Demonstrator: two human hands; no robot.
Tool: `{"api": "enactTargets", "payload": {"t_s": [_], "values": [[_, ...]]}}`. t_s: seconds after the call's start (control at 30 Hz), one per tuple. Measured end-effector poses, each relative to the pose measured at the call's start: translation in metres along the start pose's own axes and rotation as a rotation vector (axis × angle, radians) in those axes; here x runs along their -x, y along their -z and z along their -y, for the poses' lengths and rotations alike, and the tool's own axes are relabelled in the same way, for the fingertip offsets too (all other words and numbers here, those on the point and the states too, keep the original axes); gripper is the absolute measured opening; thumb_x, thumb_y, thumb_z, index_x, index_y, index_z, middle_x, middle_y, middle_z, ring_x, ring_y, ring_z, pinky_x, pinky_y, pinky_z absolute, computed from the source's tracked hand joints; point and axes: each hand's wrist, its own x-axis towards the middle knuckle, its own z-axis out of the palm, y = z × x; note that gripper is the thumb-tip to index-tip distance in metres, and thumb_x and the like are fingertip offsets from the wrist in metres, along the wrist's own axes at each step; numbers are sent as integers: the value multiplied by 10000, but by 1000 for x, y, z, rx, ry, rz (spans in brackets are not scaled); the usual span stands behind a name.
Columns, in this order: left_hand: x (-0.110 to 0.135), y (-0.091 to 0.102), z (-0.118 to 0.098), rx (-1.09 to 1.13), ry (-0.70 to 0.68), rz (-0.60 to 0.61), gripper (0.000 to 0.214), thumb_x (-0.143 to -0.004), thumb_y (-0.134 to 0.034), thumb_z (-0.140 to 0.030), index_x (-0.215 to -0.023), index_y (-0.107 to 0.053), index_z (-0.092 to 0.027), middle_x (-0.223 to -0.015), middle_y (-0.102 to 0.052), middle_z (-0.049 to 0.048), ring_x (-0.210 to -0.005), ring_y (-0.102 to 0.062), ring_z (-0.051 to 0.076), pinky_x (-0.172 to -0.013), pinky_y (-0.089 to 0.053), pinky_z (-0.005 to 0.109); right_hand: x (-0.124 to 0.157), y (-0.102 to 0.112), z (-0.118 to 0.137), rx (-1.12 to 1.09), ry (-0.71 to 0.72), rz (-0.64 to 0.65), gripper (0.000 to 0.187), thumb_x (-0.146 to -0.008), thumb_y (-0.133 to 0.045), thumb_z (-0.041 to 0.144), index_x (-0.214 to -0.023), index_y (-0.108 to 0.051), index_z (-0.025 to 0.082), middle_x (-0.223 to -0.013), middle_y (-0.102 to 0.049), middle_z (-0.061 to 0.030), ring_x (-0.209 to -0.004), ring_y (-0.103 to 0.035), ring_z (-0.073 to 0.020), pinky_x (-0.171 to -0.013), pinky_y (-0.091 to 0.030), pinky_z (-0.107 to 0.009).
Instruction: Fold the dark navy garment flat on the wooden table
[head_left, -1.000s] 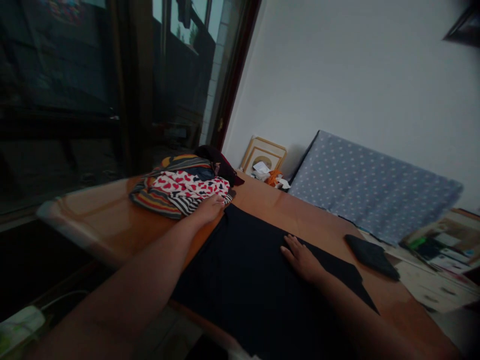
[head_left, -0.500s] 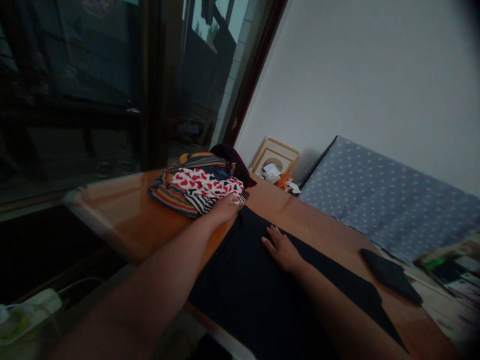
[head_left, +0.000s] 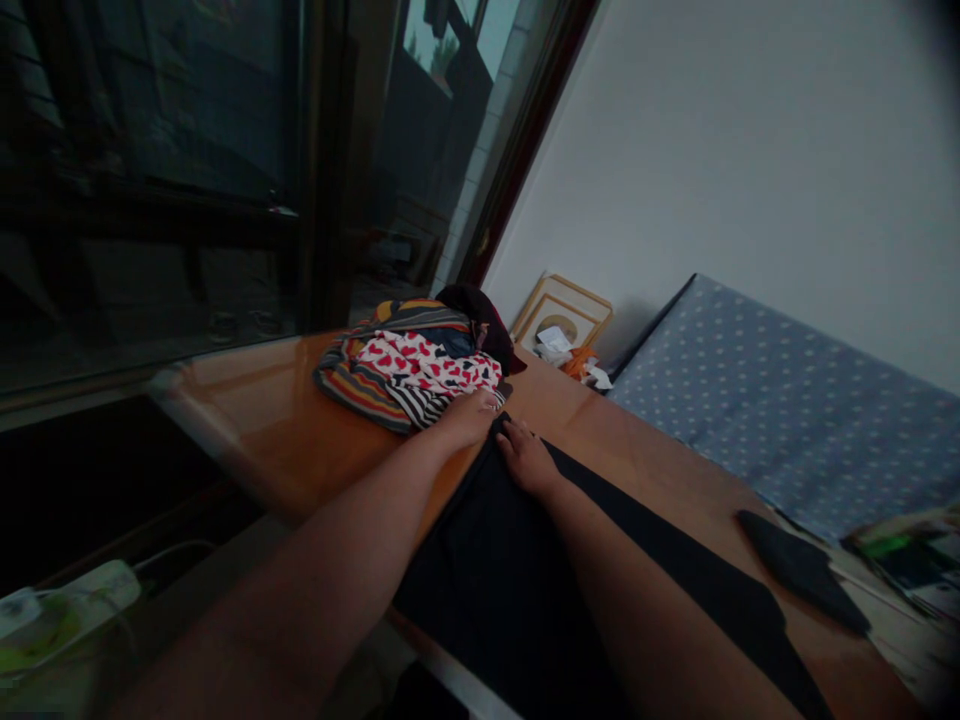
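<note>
Two hands are meeting at the dark garment's [head_left: 525, 590] twelve-o'clock edge on the worktop [head_left: 262, 410]: left hand [head_left: 471, 418] and right hand [head_left: 525, 458] lying flat, apparently pinching nothing; pressing evenly should be keeping the fabric smooth.

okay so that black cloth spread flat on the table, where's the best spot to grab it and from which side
Probably the far corner of the black cloth, by the pile of patterned clothes, where the left hand and right hand meet. The cloth lies flat on the table, so only edges and corners can be pinched. Come from above, over the near edge, fingers reaching under that far hem.
</note>
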Motion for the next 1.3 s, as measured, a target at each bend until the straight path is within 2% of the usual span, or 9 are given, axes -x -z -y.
{"api": "enactTargets", "payload": {"t_s": [0.17,0.4,0.53,0.67,0.73,0.87,1.03,1.17,1.3], "values": [[6,2,-5,-41,-67,63,281,-901,-499,-246,-1084,-711,-238,-1121,-746,51,-1082,-649,218,-938,-494,318,7,7,2,-40,-4,-10,625,-1042,-321,499,-1515,-438,108,-1601,-365,-184,-1524,-259,-286,-1232,-203,-512],[11,2,-13,-182,-90,125,370,-879,-502,-233,-1173,-718,-298,-1233,-720,20,-1183,-604,224,-1049,-438,352,37,12,20,-45,48,-24,579,-1029,-385,456,-1536,-418,179,-1624,-342,-131,-1534,-229,-284,-1224,-209,-541],[14,3,-14,-278,-97,221,415,-882,-500,-266,-1235,-699,-353,-1327,-674,3,-1320,-499,260,-1137,-338,447,64,27,42,-70,56,-110,500,-1026,-379,438,-1416,-569,188,-1502,-526,-114,-1425,-447,-265,-1184,-342,-448],[18,1,-14,-371,-114,315,382,-869,-533,-260,-1177,-719,-389,-1445,-600,-24,-1471,-300,340,-1174,-169,610,101,36,71,-75,127,-26,393,-1014,-415,403,-1197,-711,219,-1267,-699,-84,-1179,-653,-254,-1048,-489,-405],[21,0,-13,-405,-132,337,362,-852,-569,-276,-1162,-725,-377,-1485,-566,-20,-1494,-242,366,-1170,-128,638,117,32,82,-49,161,21,397,-998,-454,408,-1236,-699,206,-1332,-665,-101,-1245,-617,-269,-1073,-476,-423],[23,-1,-11,-442,-155,327,363,-853,-574,-300,-1181,-718,-357,-1506,-546,-11,-1502,-216,352,-1181,-127,605,137,16,96,-40,161,12,536,-979,-499,447,-1429,-569,164,-1546,-466,-142,-1449,-411,-304,-1184,-357,-504],[23,-1,-10,-468,-171,323,360,-861,-567,-319,-1187,-717,-350,-1502,-552,-3,-1496,-235,353,-1178,-133,604,151,4,112,-141,136,-8,526,-1005,-450,439,-1469,-539,208,-1575,-428,-99,-1487,-347,-298,-1218,-287,-544],[23,1,-10,-469,-187,332,378,-860,-571,-320,-1214,-702,-353,-1516,-538,-3,-1494,-248,352,-1176,-136,594,170,5,128,-195,103,13,562,-1013,-436,439,-1505,-494,172,-1613,-346,-109,-1511,-291,-299,-1243,-235,-541],[20,0,-4,-444,-202,317,384,-846,-586,-332,-1211,-703,-354,-1506,-547,7,-1501,-231,365,-1174,-128,593,195,16,133,-331,161,62,568,-1012,-457,463,-1531,-455,233,-1618,-341,-66,-1518,-273,-270,-1254,-226,-521]]}}
